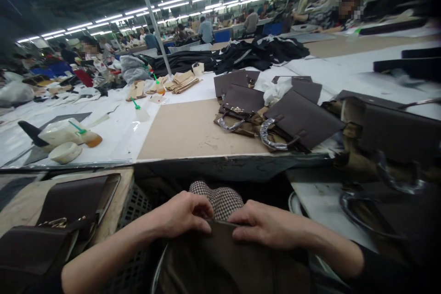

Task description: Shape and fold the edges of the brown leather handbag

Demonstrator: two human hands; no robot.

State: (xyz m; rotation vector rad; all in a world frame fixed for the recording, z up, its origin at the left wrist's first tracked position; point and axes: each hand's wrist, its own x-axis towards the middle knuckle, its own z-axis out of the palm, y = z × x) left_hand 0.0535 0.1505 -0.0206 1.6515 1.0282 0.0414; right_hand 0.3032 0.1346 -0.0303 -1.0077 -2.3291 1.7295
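A dark brown bag (pixel 227 257) lies across my lap, its upper edge toward the table and its lower part cut off by the frame. My left hand (pixel 188 213) pinches that edge, thumb on the near face and fingers curled behind. A short way to the right, my right hand (pixel 257 223) grips the same edge with its fingers bent over it. Between and beyond the two hands, checked cloth (pixel 217 200) covers my knees. The fingertips behind the edge are partly hidden.
Several brown handbags (pixel 303 119) with plastic-wrapped handles are piled on the table (pixel 186 133). More bags (pixel 76 202) rest on a left-hand stand. A white bowl (pixel 65 152) and green-tipped glue bottles (pixel 90 138) sit at the left. A co-worker (pixel 339 11) leans over the far right.
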